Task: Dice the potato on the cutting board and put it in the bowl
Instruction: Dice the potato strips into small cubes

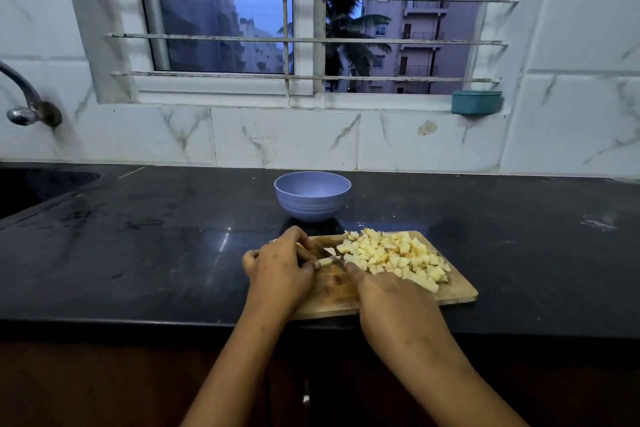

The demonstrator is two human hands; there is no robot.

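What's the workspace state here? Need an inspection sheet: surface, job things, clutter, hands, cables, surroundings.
Surface: black countertop, smudged, pale smear at right.
Job's things: cutting board at the front edge; diced potato piled on its right half; one uncut potato piece at its left; knife, blade against that piece; purple bowl behind the board, no potato visible in it.
Clutter: nothing seen.
Hands: left hand pinches the potato piece; right hand grips the knife, handle hidden.
Cables: nothing seen.
Surroundings: sink and tap far left; barred window; teal container on the sill.
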